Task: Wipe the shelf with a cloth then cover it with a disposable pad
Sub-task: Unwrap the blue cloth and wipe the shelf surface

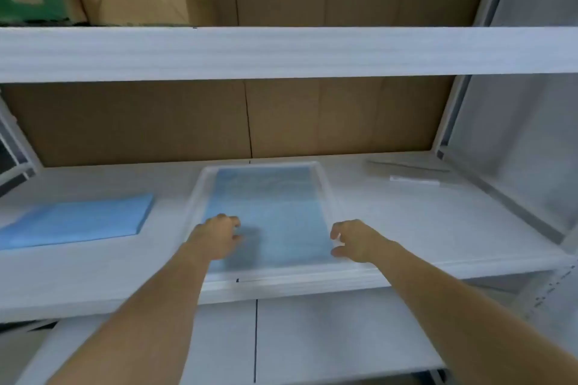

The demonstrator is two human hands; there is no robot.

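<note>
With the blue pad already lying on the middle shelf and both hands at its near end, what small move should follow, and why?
Probably press the near end flat and smooth it outward. The pad lies spread on the shelf. The left hand is over its near left part, and the right hand is at its near right edge. Both have loosely curled fingers. Blur hides whether either hand touches it.

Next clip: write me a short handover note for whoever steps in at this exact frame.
Left hand: fingers loosely curled on the near left of the blue disposable pad, no clear grip.
Right hand: at the pad's near right edge, fingers bent; a pinch can't be confirmed.
The pad lies flat on the middle of the white shelf; a stack of blue pads sits to the left.
No cloth in view.
Left: smooth and align the pad.
</note>
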